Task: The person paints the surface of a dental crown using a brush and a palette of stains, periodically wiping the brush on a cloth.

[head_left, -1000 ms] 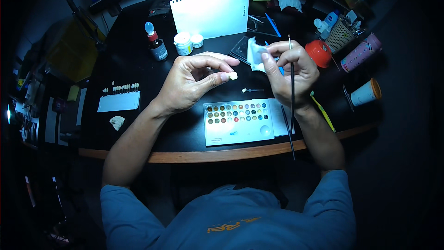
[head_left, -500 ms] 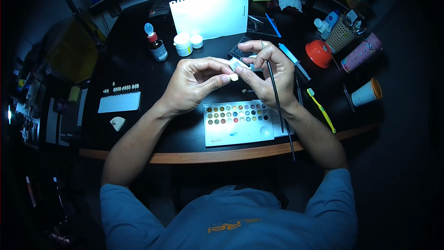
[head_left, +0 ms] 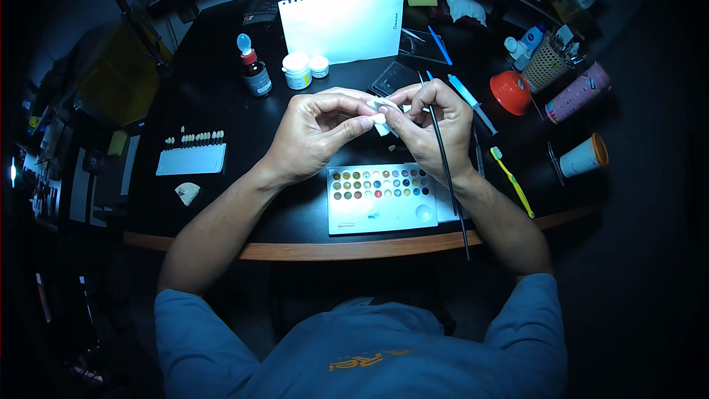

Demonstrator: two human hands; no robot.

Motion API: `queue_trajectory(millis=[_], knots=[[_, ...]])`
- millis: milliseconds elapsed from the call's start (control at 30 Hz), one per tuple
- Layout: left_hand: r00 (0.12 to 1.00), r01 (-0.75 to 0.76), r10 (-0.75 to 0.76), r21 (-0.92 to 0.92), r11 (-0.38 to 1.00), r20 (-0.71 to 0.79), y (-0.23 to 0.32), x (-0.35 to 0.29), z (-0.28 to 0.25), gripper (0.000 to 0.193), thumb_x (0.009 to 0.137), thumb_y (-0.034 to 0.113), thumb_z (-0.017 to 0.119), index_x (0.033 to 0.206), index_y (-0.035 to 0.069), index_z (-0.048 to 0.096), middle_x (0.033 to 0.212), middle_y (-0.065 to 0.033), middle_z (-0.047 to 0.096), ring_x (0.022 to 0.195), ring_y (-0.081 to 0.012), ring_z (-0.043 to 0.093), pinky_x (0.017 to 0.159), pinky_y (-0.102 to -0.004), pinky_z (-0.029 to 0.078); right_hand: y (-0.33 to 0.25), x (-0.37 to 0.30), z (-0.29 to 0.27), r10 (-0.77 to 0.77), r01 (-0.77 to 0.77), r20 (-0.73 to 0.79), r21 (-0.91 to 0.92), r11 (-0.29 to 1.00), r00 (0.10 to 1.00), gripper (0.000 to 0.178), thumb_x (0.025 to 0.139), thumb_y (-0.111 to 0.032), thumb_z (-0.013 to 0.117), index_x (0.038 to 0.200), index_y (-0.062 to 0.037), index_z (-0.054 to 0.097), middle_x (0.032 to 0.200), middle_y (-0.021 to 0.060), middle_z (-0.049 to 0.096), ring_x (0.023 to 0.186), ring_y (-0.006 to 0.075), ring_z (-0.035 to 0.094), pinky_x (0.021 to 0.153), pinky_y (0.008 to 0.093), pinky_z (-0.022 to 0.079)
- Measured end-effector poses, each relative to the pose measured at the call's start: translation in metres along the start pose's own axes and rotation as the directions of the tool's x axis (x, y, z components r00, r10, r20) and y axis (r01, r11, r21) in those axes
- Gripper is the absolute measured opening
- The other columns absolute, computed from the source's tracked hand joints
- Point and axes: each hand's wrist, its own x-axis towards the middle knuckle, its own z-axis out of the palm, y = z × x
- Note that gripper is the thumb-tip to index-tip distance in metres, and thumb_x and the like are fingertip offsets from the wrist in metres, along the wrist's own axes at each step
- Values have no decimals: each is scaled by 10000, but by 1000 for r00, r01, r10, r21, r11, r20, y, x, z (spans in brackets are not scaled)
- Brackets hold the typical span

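Observation:
Both my hands meet above the desk, fingertips together. My left hand (head_left: 314, 133) pinches a small off-white tooth-like piece (head_left: 379, 119) between thumb and fingers. Against it, my right hand (head_left: 442, 114) presses a folded white tissue (head_left: 382, 130), which partly covers the piece. A long, thin, dark-handled brush (head_left: 443, 151) is also held in the right hand, slanting down past the wrist; a second thin handle seems to lie alongside. Below the hands lies a white paint palette (head_left: 354, 214) with rows of small coloured wells and blue smears on its lower part.
At left are a tooth shade guide (head_left: 190, 159) and a fan-shaped pale piece (head_left: 187, 193). Behind stand a dropper bottle (head_left: 255, 80), white jars (head_left: 297, 72) and a spiral pad (head_left: 340, 26). Rightward are a syringe (head_left: 473, 103), red bowl (head_left: 510, 93), toothbrush (head_left: 512, 183) and cup (head_left: 582, 157).
The tissue has come over the small piece and been pressed around it. My right fingers have curled in closer to the left ones. The whole view has shifted slightly.

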Motion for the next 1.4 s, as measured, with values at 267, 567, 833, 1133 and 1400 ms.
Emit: queue_trajectory(millis=[267,567,833,1133,1400], knots=[[998,59,-59,-46,997,0,3,1,-3,135,913,82,717,1013,-5,744,1065,-120,694,1010,-168,661,938,-328,534,-1,-1,3,-148,147,64,17,989,987,206,846,28,733,799,-50,548,911,125,707,773,78,647,623,205,482],[970,235,-243,-412,880,35,-4,-3,-4,202,926,116,712,1086,-7,715,1064,-122,707,1001,-157,660,918,-297,518,-4,0,6,-312,313,29,-95,945,950,243,814,14,764,821,-59,532,1029,170,715,935,198,713,767,292,573],[960,268,-277,-475,838,52,-8,-5,-5,215,956,163,683,1108,12,707,1073,-103,708,1052,-147,640,958,-304,479,0,0,5,-360,359,17,-130,924,933,292,766,21,812,814,-65,537,1025,181,727,957,236,726,761,294,581],[946,298,-321,-490,819,39,-3,-4,-4,208,953,177,688,1101,34,713,1055,-76,707,1029,-131,631,937,-301,473,0,0,1,-493,503,106,-257,825,863,243,782,43,786,773,-56,565,992,165,745,663,126,688,519,222,491],[994,85,-97,-220,972,-43,2,-3,0,159,931,110,705,1048,6,734,1072,-118,699,1039,-138,631,918,-304,507,-7,4,3,-402,397,27,-225,890,915,251,798,59,739,745,-43,515,827,132,696,693,133,667,586,244,499]])
